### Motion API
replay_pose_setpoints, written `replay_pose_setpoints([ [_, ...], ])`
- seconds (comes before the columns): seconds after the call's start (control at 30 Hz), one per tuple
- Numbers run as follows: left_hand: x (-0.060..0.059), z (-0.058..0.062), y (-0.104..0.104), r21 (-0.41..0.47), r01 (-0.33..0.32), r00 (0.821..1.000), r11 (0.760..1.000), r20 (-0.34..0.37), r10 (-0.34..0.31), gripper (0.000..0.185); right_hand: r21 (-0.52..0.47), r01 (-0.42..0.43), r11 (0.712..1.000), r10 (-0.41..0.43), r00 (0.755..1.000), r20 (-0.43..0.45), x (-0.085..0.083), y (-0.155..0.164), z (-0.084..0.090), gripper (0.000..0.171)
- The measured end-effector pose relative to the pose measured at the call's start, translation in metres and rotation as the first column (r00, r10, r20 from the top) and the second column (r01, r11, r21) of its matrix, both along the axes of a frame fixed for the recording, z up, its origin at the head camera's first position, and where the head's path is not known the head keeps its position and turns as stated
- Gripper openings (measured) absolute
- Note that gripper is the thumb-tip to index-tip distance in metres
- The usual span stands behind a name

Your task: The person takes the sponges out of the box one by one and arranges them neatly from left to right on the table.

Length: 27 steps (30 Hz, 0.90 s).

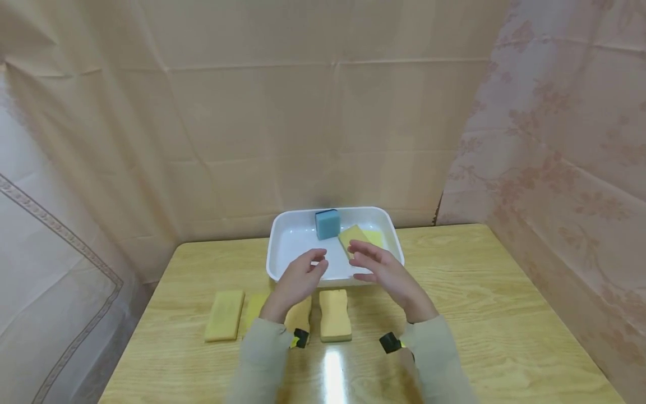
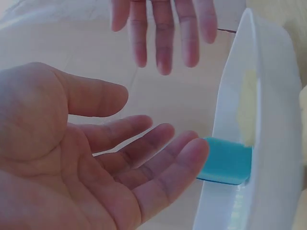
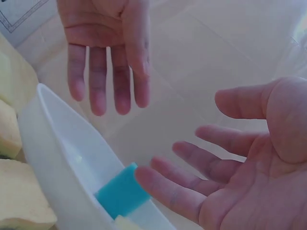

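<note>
Hovering above the near edge of the white tray, our left hand and right hand are hanging empty, fingers relaxed. Nearer us on the tabletop, the rightmost wavy sponge is lying between them, long axis pointing toward that edge.

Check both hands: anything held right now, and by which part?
Nothing is held. The left hand and right hand both have empty palms and relaxed fingers, near the white tray.
</note>
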State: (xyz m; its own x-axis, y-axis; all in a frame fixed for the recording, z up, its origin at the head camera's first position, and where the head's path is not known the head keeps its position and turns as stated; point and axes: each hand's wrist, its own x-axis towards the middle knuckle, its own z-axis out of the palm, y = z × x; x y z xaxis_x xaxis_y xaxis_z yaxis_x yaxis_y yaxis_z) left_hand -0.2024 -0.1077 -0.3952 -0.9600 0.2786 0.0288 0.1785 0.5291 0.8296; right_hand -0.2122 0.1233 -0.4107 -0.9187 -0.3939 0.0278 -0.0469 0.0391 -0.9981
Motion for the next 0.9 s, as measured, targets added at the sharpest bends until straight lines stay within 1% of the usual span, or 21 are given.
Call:
replay_pose_setpoints([
  [0.13, -0.017, 0.011, -0.002, -0.043, 0.018, 0.999, 0.999, -0.03, -0.02, 0.043, -0.015, 0.009, 1.0, -0.009, 1.0, 0.021, -0.013, -0.002, 0.01, 0.058],
  [0.2, -0.027, 0.017, -0.003, -0.047, 0.039, 0.999, 0.998, -0.011, -0.04, 0.042, -0.037, 0.016, 0.999, -0.014, 0.999, 0.038, -0.02, -0.003, 0.016, 0.058],
  [0.3, -0.042, 0.025, -0.003, 0.003, 0.076, 0.995, 0.997, 0.07, -0.076, 0.042, -0.061, 0.026, 0.998, -0.022, 0.998, 0.062, -0.032, -0.005, 0.024, 0.059],
  [0.37, -0.053, 0.03, -0.003, 0.059, 0.089, 0.985, 0.994, 0.143, -0.097, 0.043, -0.072, 0.033, 0.997, -0.027, 0.997, 0.077, -0.04, -0.007, 0.029, 0.059],
  [0.43, -0.064, 0.033, -0.003, 0.115, 0.088, 0.971, 0.989, 0.21, -0.111, 0.045, -0.07, 0.046, 0.997, -0.039, 0.995, 0.096, -0.049, -0.011, 0.031, 0.059],
  [0.53, -0.08, 0.036, -0.003, 0.183, 0.062, 0.948, 0.981, 0.297, -0.116, 0.047, -0.082, 0.081, 0.993, -0.068, 0.986, 0.154, -0.062, -0.017, 0.032, 0.058],
  [0.6, -0.09, 0.037, -0.004, 0.216, 0.033, 0.936, 0.976, 0.336, -0.106, 0.047, -0.092, 0.115, 0.989, -0.095, 0.974, 0.205, -0.072, -0.02, 0.03, 0.057],
  [0.67, -0.097, 0.037, -0.004, 0.234, -0.001, 0.934, 0.972, 0.347, -0.082, 0.047, -0.106, 0.143, 0.984, -0.113, 0.962, 0.249, -0.082, -0.023, 0.026, 0.057],
  [0.73, -0.105, 0.036, -0.005, 0.23, -0.035, 0.941, 0.973, 0.336, -0.046, 0.045, -0.104, 0.165, 0.981, -0.131, 0.951, 0.279, -0.091, -0.026, 0.022, 0.057],
  [0.8, -0.112, 0.033, -0.007, 0.217, -0.068, 0.945, 0.974, 0.326, -0.006, 0.042, -0.072, 0.167, 0.983, -0.141, 0.951, 0.276, -0.099, -0.028, 0.018, 0.058],
  [0.83, -0.116, 0.031, -0.007, 0.216, -0.084, 0.945, 0.973, 0.328, 0.009, 0.041, -0.049, 0.164, 0.985, -0.146, 0.953, 0.264, -0.103, -0.03, 0.016, 0.059],
  [0.9, -0.124, 0.029, -0.01, 0.223, -0.116, 0.935, 0.968, 0.353, 0.031, 0.039, 0.012, 0.162, 0.987, -0.16, 0.958, 0.236, -0.112, -0.033, 0.012, 0.06],
])
